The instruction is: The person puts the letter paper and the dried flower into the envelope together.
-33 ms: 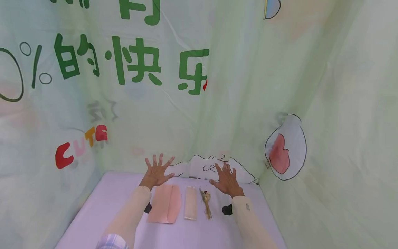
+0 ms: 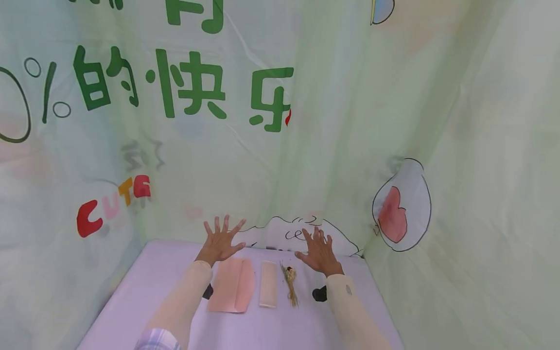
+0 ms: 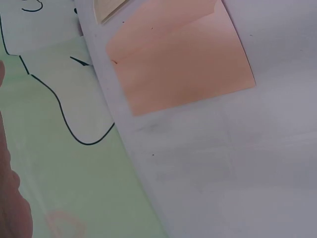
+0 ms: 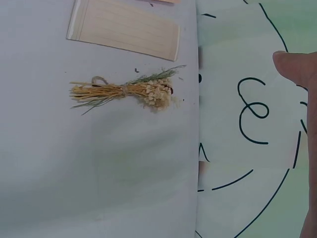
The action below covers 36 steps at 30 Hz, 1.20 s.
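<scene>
My left hand [image 2: 220,241] is raised with its fingers spread, holding nothing, above the far side of a pink envelope [image 2: 227,287]. The right hand [image 2: 320,253] is likewise raised with straight fingers, to the right of a small tied bunch of dried flowers [image 2: 290,284]. Between envelope and flowers lies a narrow cream paper pack [image 2: 268,284], with faint lines and a shiny clear edge in the right wrist view. In the left wrist view the envelope [image 3: 183,59] lies flat, its flap side up. Twine binds the stems of the flowers [image 4: 124,90]. Neither hand touches these things.
A pale lilac table [image 2: 144,287] carries everything. Behind it and at both sides hang light green printed cloths [image 2: 341,146] with lettering and drawings. Black pieces [image 2: 320,294] show by both wrists.
</scene>
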Tool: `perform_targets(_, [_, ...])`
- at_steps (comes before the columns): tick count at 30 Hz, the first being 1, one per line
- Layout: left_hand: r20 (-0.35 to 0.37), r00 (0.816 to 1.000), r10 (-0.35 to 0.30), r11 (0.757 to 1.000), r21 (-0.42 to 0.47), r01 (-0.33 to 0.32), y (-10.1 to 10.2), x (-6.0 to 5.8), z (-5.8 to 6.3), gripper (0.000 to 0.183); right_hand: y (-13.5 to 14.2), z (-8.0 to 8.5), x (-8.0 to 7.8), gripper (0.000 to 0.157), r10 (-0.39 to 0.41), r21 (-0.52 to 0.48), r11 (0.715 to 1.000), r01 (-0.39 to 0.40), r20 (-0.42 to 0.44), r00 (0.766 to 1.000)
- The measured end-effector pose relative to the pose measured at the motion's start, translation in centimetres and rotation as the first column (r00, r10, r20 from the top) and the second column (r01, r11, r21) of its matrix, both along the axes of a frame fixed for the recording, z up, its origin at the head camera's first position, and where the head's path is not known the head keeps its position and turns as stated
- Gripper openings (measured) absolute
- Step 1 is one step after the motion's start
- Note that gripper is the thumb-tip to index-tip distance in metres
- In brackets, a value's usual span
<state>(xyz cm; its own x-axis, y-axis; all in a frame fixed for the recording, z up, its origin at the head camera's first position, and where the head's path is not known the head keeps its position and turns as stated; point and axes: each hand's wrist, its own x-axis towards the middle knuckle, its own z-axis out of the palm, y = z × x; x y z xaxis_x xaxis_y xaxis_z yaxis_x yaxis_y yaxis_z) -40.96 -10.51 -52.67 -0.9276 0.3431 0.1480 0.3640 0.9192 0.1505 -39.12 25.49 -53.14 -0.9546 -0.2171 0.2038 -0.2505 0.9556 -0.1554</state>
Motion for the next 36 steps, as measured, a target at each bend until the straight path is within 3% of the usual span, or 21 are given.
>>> perform_targets(5, [0.011, 1.0, -0.016, 1.0, -0.007, 0.016, 0.1, 0.0, -1.1, 0.08, 0.4, -0.7, 0.6, 0.085, -0.009, -0.009, 1.0, 0.009, 0.007, 1.0])
perform_targets(17, [0.043, 0.999, -0.027, 0.999, 0.043, 0.025, 0.0, -0.2, -1.6, 0.082, 0.1, -1.1, 0.3, 0.086, -0.025, -0.001, 1.0, 0.025, 0.054, 0.998])
perform_targets(24, [0.0, 0.999, -0.039, 0.999, 0.028, 0.039, 0.2, -0.1, -2.6, 0.082, -1.3, -2.0, -0.2, 0.065, -0.034, -0.072, 0.997, 0.038, 0.05, 0.998])
perform_targets(27, [-0.015, 0.999, -0.05, 0.998, 0.029, 0.05, 0.2, 0.3, -3.7, 0.08, -2.2, -3.1, -0.2, 0.05, -0.054, -0.148, 0.987, 0.057, 0.025, 0.998])
perform_targets(31, [0.041, 0.997, -0.058, 0.995, 0.084, 0.055, 0.4, 1.4, -6.1, 0.074, -3.4, -5.7, 0.2, 0.036, -0.118, -0.248, 0.961, 0.12, 0.023, 0.993])
perform_targets(36, [0.107, 0.993, -0.041, 0.986, 0.163, 0.023, 0.7, 3.0, -9.6, 0.066, -5.5, -8.6, 1.0, 0.029, -0.199, -0.378, 0.895, 0.236, 0.134, 0.971])
